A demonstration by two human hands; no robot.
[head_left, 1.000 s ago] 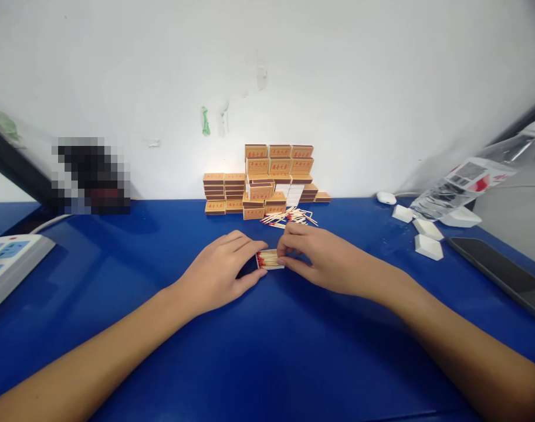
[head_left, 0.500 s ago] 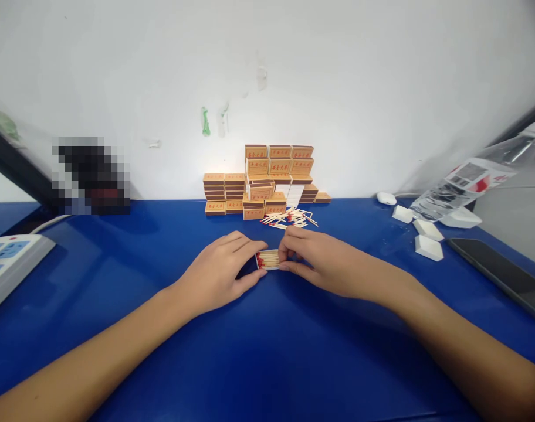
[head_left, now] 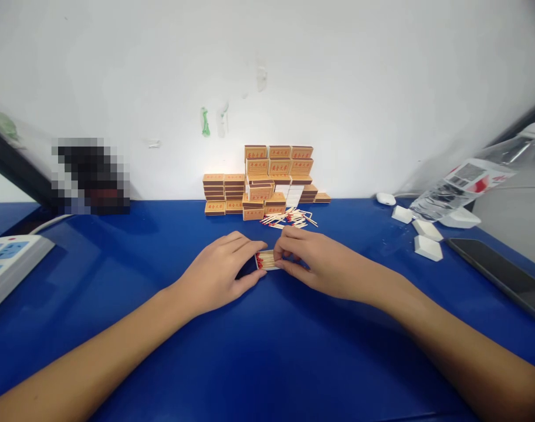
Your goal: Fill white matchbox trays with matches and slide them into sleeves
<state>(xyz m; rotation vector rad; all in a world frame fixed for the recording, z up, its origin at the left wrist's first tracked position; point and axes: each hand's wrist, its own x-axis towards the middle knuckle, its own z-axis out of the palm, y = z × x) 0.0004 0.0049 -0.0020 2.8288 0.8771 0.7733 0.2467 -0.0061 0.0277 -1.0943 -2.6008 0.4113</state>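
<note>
A small white matchbox tray (head_left: 271,269) lies on the blue table, filled with red-tipped matches (head_left: 266,259) whose heads point left. My left hand (head_left: 219,265) is closed on the tray's left end, thumb on the near side and forefinger on the far side. Over the right end, my right hand (head_left: 315,255) pinches with thumb and fingertips among the matches. Whatever is between those fingertips is hidden. Just beyond the hands, loose matches (head_left: 289,218) lie in a scattered pile.
Stacked matchboxes (head_left: 278,167) stand against the wall, with an open one among them. To the right are white blocks (head_left: 428,248), a plastic bottle (head_left: 446,190), an earphone case (head_left: 386,198) and a phone (head_left: 498,272). A power strip (head_left: 19,264) sits at left.
My right hand has slid slightly left along the tray, covering more of the match sticks. The left hand and the tray have stayed in place.
</note>
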